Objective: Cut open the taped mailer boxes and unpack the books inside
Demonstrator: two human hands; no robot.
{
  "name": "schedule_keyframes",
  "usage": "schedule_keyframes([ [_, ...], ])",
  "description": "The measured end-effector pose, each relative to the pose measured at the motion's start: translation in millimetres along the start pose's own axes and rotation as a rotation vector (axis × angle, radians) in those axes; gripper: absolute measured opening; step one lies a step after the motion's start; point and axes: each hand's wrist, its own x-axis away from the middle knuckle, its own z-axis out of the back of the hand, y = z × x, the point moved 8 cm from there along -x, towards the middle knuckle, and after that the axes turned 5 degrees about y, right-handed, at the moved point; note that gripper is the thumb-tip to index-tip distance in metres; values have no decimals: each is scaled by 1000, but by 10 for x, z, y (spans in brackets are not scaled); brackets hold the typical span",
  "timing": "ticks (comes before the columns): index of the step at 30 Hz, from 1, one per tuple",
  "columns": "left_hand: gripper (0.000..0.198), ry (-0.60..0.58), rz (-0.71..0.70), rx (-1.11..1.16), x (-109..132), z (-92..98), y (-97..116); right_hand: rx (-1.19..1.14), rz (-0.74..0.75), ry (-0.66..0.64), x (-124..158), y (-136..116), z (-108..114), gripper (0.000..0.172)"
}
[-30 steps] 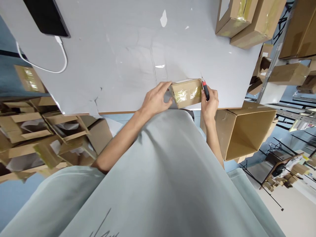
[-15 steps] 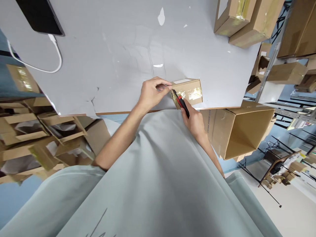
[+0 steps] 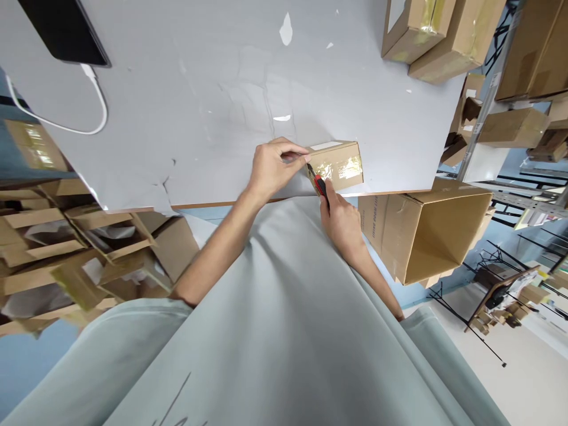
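Note:
A small cardboard box (image 3: 339,164), wrapped in shiny clear tape, sits at the near edge of the grey table (image 3: 213,100). My left hand (image 3: 271,168) is closed on the box's left end, fingers pinching its top corner. My right hand (image 3: 341,222) grips a red and black utility knife (image 3: 319,186), whose tip touches the near left corner of the box. My grey shirt fills the lower part of the view.
An open empty carton (image 3: 428,231) stands beside the table at right. Taped boxes (image 3: 439,32) lie on the far right corner. A black phone (image 3: 62,29) with a white cable (image 3: 95,100) lies far left. Flattened cardboard (image 3: 75,242) is piled at left.
My right hand has carried the knife from the box's right end round to its near left corner. The left hand has stayed on the left end.

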Motion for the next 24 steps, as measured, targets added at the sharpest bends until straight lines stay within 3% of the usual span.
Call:
schedule_keyframes([
  [5, 15, 24, 12, -23, -2, -11, -59, -10, 15, 76, 39, -197, 10, 65],
  [11, 13, 72, 26, -59, 8, -6, -9, 190, -44, -155, 247, -194, 8, 65],
  [15, 14, 78, 20, -59, 74, -16, 72, 180, -48, -199, 291, -137, -37, 63],
  [20, 28, 23, 25, -49, 155, -51, 15, 123, -46, -152, 371, -69, 107, 60],
  [24, 34, -20, 28, -60, 165, -41, -93, -9, -83, 57, 356, 276, 466, 55],
])
